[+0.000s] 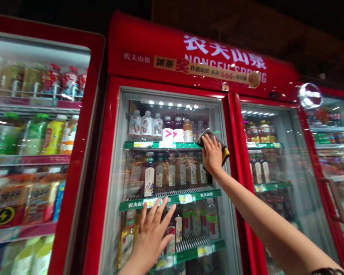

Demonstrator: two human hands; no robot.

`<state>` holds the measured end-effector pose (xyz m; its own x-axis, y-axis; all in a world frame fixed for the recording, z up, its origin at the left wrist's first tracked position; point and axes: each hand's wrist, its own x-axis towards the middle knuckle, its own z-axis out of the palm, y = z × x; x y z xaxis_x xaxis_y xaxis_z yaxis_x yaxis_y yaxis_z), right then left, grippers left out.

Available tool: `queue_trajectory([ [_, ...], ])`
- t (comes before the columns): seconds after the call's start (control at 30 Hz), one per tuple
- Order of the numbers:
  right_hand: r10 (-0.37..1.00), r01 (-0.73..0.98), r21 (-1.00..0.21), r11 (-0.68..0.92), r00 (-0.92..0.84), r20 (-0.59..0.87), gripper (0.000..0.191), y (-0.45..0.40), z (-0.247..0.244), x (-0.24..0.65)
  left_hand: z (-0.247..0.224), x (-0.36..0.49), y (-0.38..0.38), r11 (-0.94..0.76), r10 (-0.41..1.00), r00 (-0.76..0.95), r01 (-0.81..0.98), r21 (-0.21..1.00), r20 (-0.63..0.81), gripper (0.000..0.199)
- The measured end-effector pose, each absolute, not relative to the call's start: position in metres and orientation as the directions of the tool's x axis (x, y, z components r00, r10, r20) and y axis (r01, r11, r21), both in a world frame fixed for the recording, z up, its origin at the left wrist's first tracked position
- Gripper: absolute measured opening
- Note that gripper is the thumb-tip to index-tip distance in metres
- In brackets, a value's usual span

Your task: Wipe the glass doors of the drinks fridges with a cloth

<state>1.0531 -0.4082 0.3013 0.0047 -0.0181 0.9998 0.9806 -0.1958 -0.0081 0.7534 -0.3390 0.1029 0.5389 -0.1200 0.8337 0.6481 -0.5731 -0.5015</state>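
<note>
A red drinks fridge [101,172] with glass doors fills the middle of the head view. My right hand [212,154] presses a dark grey cloth [226,154] with a yellow edge against the left door's glass, at the right side near the top shelf. Lower on the same door, my left hand [153,233] has its fingers spread before the glass and holds nothing. Behind the glass, white-labelled bottles [146,125] stand on the top shelf, and a dark bottle [149,173] stands on the shelf below.
On the left, another red-framed fridge [96,95] holds rows of bottles. The middle fridge's right door has a red frame [240,164]. Farther right stands a fridge with a door handle [334,200] and a round light reflection near its top.
</note>
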Motion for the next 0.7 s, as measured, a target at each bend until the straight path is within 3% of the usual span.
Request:
queue_trajectory([
  [0.1,0.067,0.979,0.107,-0.175,-0.096,0.993,0.053,-0.411,0.319,1.057,0.138,0.773,-0.336,-0.611,-0.187,0.514,0.606,-0.509,0.837,0.082],
  [0.23,-0.017,0.984,-0.018,-0.179,0.016,1.0,0.053,-0.419,0.343,1.077,0.183,0.797,-0.325,-0.61,-0.26,0.495,0.582,-0.539,0.829,0.084],
  [0.33,-0.143,0.977,-0.136,-0.162,0.113,0.983,0.053,-0.418,0.324,1.09,0.197,0.803,-0.316,-0.583,-0.286,0.484,0.597,-0.551,0.827,0.086],
  [0.47,-0.202,0.98,-0.153,-0.128,0.125,0.971,0.052,-0.41,0.305,1.097,0.197,0.804,-0.308,-0.57,-0.314,0.495,0.584,-0.578,0.81,0.087],
  [0.7,-0.228,0.979,-0.174,-0.104,0.147,0.963,0.053,-0.41,0.376,1.103,0.197,0.806,-0.307,-0.54,-0.337,0.483,0.603,-0.586,0.808,0.081],
])
